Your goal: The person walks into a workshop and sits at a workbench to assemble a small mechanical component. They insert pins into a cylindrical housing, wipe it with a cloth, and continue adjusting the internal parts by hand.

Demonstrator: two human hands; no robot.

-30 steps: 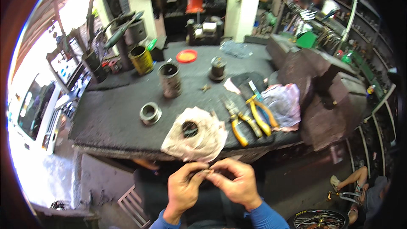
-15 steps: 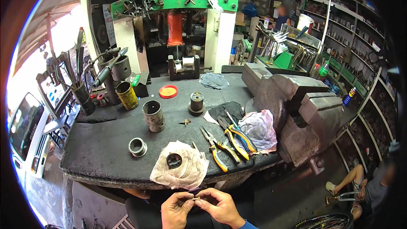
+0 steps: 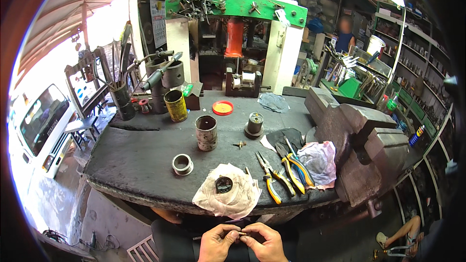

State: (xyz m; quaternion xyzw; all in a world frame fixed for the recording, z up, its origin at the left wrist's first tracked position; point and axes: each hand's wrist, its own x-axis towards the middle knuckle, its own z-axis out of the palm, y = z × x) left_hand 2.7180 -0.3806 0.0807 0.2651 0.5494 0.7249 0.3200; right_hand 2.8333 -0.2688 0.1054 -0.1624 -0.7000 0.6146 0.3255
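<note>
In front of the bench's near edge, my left hand (image 3: 217, 243) and my right hand (image 3: 265, 242) meet with pinched fingers. Both grip a small brass-coloured metal part (image 3: 241, 234), largely covered by the fingertips. Just beyond them, a crumpled cream rag (image 3: 206, 199) lies on the bench with a round black piece (image 3: 224, 185) on top. To its right rest long-nose pliers (image 3: 270, 173) with yellow-and-black handles and pliers (image 3: 293, 166) with yellow-and-blue handles. A short metal ring (image 3: 182, 165) sits to the left, behind it a worn metal cylinder (image 3: 206, 136).
A heavy vise (image 3: 361, 140) fills the bench's right end. Farther back are a yellow can (image 3: 175, 107), a red lid (image 3: 223, 108), a spool-shaped metal part (image 3: 254, 125) and a green press frame (image 3: 238, 7). A person's leg (image 3: 407, 230) shows at lower right; another person (image 3: 345, 39) is at the back.
My view has swung left, so the bench and its contents appear farther right and slightly lower. My hands keep pinching the small part, with the fingers slightly shifted around it.
</note>
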